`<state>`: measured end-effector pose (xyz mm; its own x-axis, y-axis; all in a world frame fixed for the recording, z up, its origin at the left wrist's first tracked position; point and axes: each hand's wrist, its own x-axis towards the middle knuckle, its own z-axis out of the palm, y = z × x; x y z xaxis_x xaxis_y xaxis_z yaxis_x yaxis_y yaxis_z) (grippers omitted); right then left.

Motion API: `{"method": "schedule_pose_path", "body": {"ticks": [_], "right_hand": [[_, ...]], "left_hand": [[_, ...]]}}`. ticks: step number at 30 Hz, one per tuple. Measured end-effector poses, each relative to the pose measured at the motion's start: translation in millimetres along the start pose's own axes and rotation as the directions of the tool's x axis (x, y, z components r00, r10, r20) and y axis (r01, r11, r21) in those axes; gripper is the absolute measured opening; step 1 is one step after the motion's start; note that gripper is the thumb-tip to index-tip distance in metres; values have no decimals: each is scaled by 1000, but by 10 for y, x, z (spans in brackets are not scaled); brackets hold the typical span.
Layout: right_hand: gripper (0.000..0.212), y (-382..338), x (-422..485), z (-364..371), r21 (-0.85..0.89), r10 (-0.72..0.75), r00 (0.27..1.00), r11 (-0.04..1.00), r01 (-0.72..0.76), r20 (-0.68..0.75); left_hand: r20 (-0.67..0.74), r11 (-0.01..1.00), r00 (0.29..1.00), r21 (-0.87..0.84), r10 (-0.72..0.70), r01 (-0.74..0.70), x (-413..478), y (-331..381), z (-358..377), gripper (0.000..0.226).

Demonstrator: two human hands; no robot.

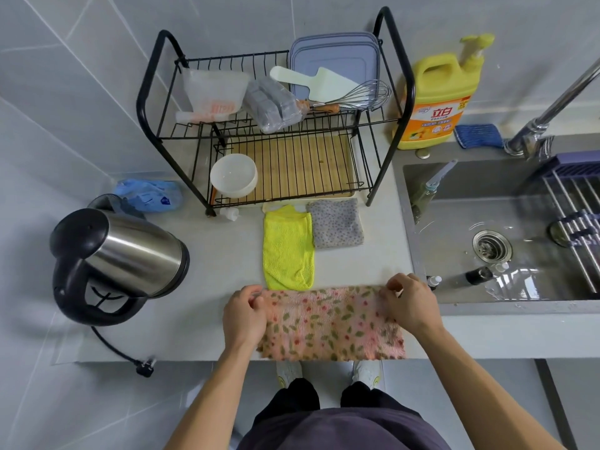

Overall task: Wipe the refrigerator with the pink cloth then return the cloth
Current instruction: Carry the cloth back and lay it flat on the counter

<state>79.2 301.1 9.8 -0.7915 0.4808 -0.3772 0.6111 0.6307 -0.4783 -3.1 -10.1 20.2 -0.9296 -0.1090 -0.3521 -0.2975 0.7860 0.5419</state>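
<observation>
Both forearms come up from the bottom edge, bare, angled in toward the counter (227, 254) in front of the rack (140, 105).

Left hand (245, 315): knuckles up, fingers curled, thumb and forefinger pinching the far left corner of the pink cloth (331, 323). Right hand (410, 306): same pose mirrored, fingers curled, pinching the far right corner. Both wrists lie over the cloth's side edges.

Pink cloth: lies spread flat in front of the rack, at the counter's front edge, a wide rectangle. Fluffy pile, pink with small red flowers and green leaves. Near edge a bit wavy and level with the counter lip. Far edge meets the near end of the yellow cloth (287, 251); touching or overlapping, cannot tell.

Others, by the rack:
- Sink (454, 222) right of the rack, wet floor.
- Kettle (130, 251) front-left of the rack, steel with black handle, cord trailing off the counter.
- Detergent bottle (435, 102) just right of the rack, yellow.
- Yellow cloth in front of the rack, grey cloth (336, 224) touching its right side.
- Bowl (233, 177) on the rack's lower shelf, left end.

Hidden or unclear: the pink cloth's far corners are under the fingers, its side edges under the hands. Faucet (552, 105) cut off by the right frame edge. Small bottles in the sink too small to tell.
</observation>
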Motion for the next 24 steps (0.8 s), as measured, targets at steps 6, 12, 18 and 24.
{"method": "schedule_pose_path", "body": {"ticks": [6,12,18,24], "right_hand": [[14,-10,63,7,44,31,1000,999,-31,7],[12,3,43,-13,135,25,998,990,-34,65],[21,-17,-18,-107,343,144,987,926,-159,70],[32,-28,29,-198,475,210,978,862,-176,-19]], "left_hand": [[22,996,996,25,90,-91,61,33,51,24],[9,985,989,93,148,-148,56,18,112,13],[29,988,987,-32,155,-154,66,56,102,14],[-20,981,994,-159,110,-112,44,156,158,5]]}}
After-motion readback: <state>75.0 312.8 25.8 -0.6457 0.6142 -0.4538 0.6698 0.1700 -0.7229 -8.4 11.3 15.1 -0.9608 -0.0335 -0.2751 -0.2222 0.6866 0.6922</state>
